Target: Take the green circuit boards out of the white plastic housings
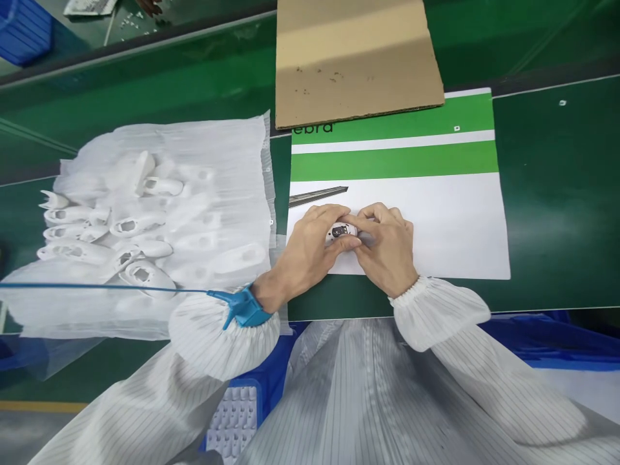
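Observation:
Both of my hands close round a small white plastic housing (347,230) with a dark opening in its face. My left hand (317,242) grips its left end between thumb and fingers, and my right hand (387,244) grips the right end. The fingers cover much of the part. They hold it over a white and green printed sheet (450,219). A dark tweezer-like metal strip (320,195), perhaps printed on the sheet, shows just beyond my left hand. A blue wrist strap (249,309) with a cord circles my left wrist.
Several white plastic shells (140,274) lie on a white foam sheet (217,139) at left. Brown cardboard (358,58) overlaps the printed sheet's far edge. The blue cord (106,287) crosses the foam. Below the table edge is a blue crate (261,394); another blue bin (24,32) stands far left.

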